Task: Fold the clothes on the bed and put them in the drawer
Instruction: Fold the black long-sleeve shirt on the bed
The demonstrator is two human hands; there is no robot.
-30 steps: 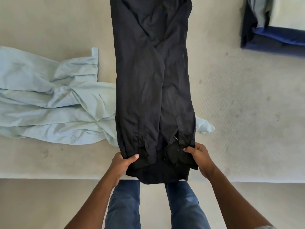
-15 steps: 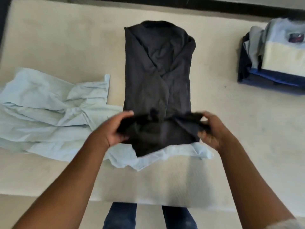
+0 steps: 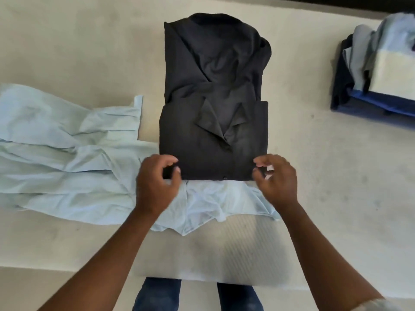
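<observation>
black shirt (image 3: 213, 131): lies mid-bed, folded into a narrow block; near half doubled up over the far half, collar (image 3: 215, 117) face up on the top layer, one small button at the near edge.
bed (image 3: 89, 41): pale cream, carries every garment; near edge runs across the bottom of the view.
left hand (image 3: 155, 185): sits at the near left corner of the black shirt, fingers curled, thumb over a dark scrap of the cloth.
left grip: blurred; perhaps pinches that corner, perhaps only touches it, cannot tell which.
right hand (image 3: 278, 182): sits at the near right corner, fingertips just at the cloth's edge.
right grip: fingers loosely curled and apart, clamped on nothing, pale fabric showing through the gap.
light blue shirt (image 3: 67, 158): unfolded and rumpled, spreads out to the left, passes under the near edge of the black shirt and under both hands.
folded pile (image 3: 381, 81): far right, well apart from the black shirt; navy at the bottom, cream and pale blue above.
jeans (image 3: 157, 295): blue, two legs below the bed's near edge.
</observation>
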